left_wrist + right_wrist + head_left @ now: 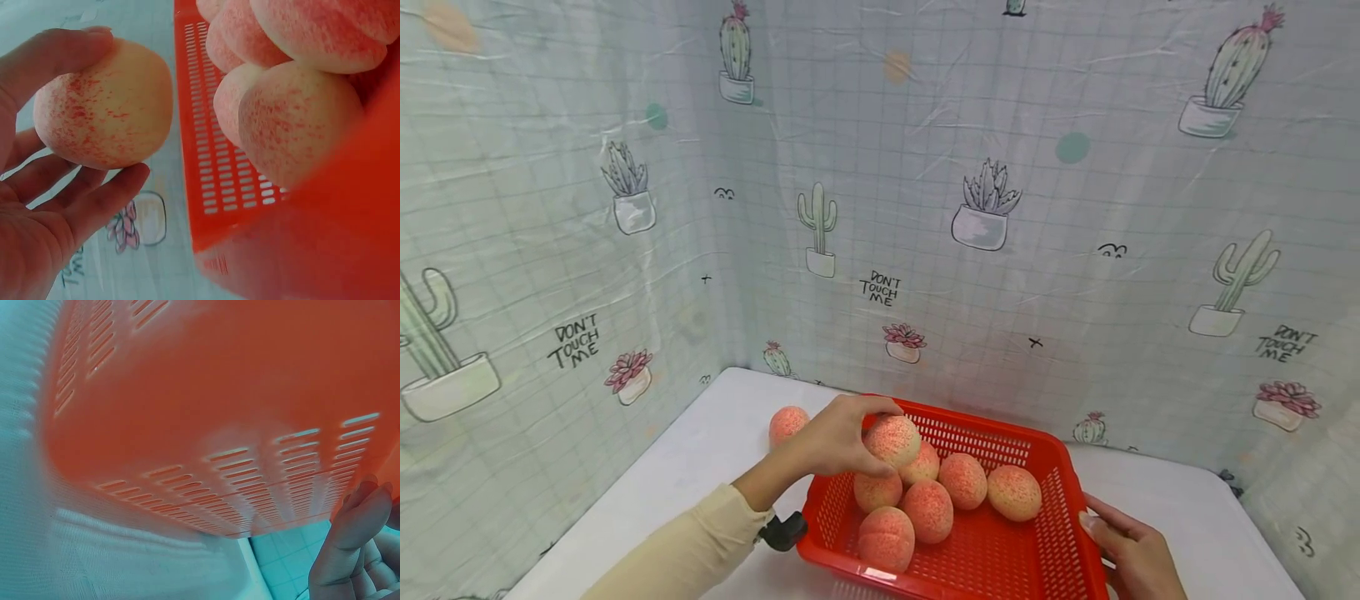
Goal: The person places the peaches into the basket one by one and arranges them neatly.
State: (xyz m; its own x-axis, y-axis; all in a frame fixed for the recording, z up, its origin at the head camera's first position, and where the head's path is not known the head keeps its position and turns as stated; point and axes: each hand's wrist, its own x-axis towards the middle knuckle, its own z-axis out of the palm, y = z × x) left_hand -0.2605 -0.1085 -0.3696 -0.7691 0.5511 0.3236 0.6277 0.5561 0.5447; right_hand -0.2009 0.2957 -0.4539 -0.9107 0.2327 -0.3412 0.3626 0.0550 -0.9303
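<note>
My left hand (838, 435) grips a pink-and-cream peach (895, 442) over the left back part of a red plastic basket (970, 423). In the left wrist view, thumb and fingers are around this peach (115, 106). Several more peaches (928, 512) lie inside the basket, mostly toward its left and middle. At the basket's right side my right hand (1138, 552) holds the rim, thumb on top. The right wrist view shows the hand (356, 544) at the edge of the slotted basket wall (206, 412); some of its fingers are hidden.
Another peach (787, 424) sits on the white table (707, 450), outside the basket to the left and partly behind my forearm. A curtain (880, 183) printed with cacti stands behind and beside the table. A black wrist strap part (784, 531) is near the basket's left edge.
</note>
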